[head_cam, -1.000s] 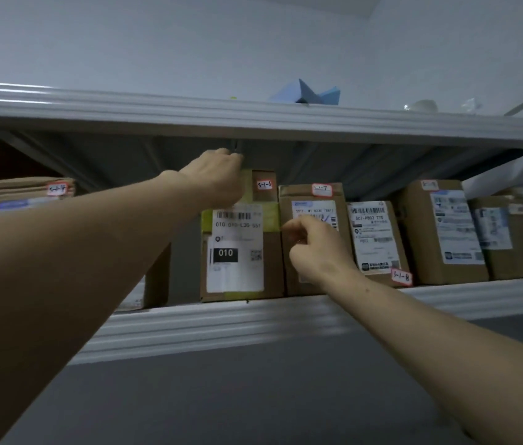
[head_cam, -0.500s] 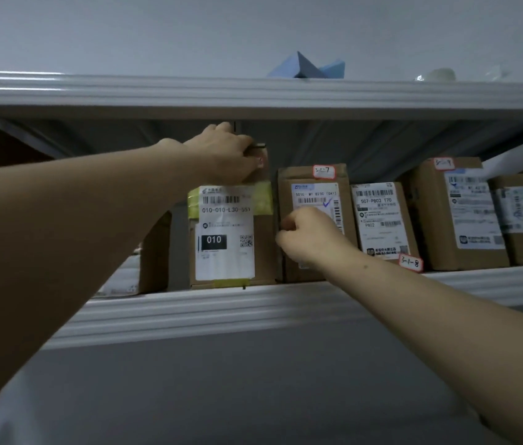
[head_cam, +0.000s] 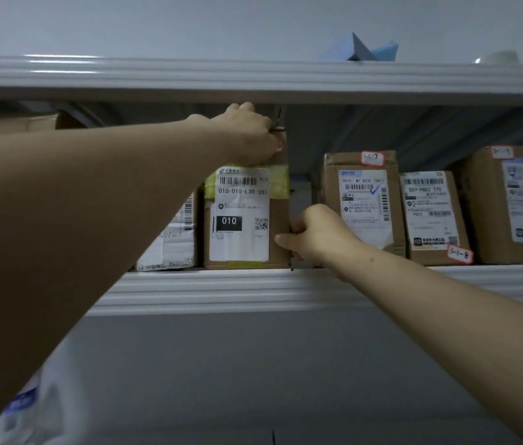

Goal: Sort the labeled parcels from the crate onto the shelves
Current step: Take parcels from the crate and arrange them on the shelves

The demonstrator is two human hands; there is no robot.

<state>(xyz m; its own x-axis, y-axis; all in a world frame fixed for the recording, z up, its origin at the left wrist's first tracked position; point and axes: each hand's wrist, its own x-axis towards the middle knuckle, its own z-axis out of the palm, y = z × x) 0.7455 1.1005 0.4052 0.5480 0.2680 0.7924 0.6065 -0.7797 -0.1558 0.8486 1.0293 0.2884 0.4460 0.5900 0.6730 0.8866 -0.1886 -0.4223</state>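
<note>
1. The shelf (head_cam: pixel 228 292) is a pale metal tier with a ribbed front rail. It holds a row of brown cardboard parcels beneath the upper shelf (head_cam: pixel 157 77).
2. At the far left a plain carton (head_cam: pixel 13 125) shows partly above the left forearm.
3. A tilted parcel (head_cam: pixel 173 242) with a crinkled white label sits just beside the next one. The forearm hides most of it.
4. The left hand (head_cam: pixel 247 136) curls over the top edge of the 010 parcel (head_cam: pixel 244 216) and grips it.
5. That 010 parcel stands upright on the shelf. It is matte cardboard with yellow tape bands and a smooth white label.
6. The right hand (head_cam: pixel 318 236) pinches its lower right edge, thumb on the front and fingers curled round the side.
7. Across a gap stands the 3-1-7 parcel (head_cam: pixel 363 203), close against the slimmer 3-1-8 parcel (head_cam: pixel 430 216).
8. A larger box (head_cam: pixel 516 203) stands at the right edge.
9. A blue folded sheet (head_cam: pixel 359 49) lies on the upper shelf.
</note>
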